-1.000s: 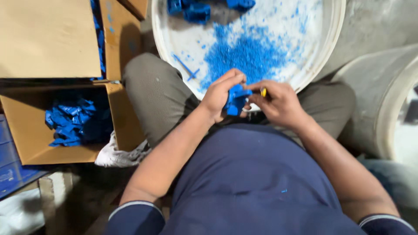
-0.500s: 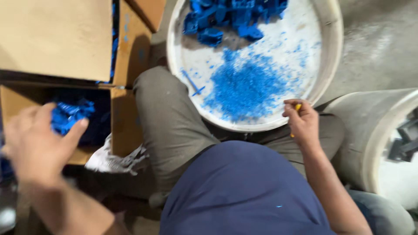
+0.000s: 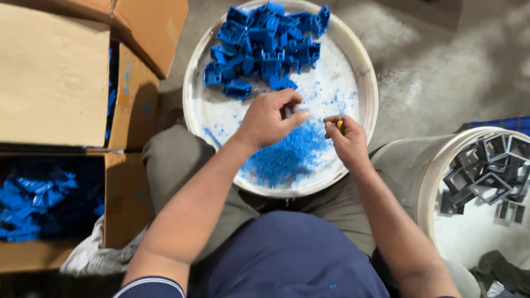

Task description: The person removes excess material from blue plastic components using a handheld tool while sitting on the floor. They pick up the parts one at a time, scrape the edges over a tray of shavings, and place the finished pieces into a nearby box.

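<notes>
A round white tray [image 3: 361,66] rests on my lap. A pile of blue plastic parts [image 3: 265,44] lies at its far side, and a heap of blue shavings [image 3: 290,154] at its near side. My left hand [image 3: 268,118] hovers over the middle of the tray, just short of the pile. Its fingers are loosely curled and nothing shows in it. My right hand [image 3: 348,140] sits over the tray's right part, pinched on a small yellow-handled tool [image 3: 340,124] whose tip is hidden.
An open cardboard box [image 3: 124,204] at my left holds more blue parts [image 3: 33,207]. A second cardboard box [image 3: 55,77] stands behind it. A white bucket [image 3: 428,182] at my right holds several dark grey plastic frames [image 3: 486,171]. A white cloth [image 3: 83,259] lies by my left leg.
My left hand came back from the box on the left to the middle of the tray. The view tipped forward, so the pile of blue parts now shows. My right hand stayed in place with the tool.
</notes>
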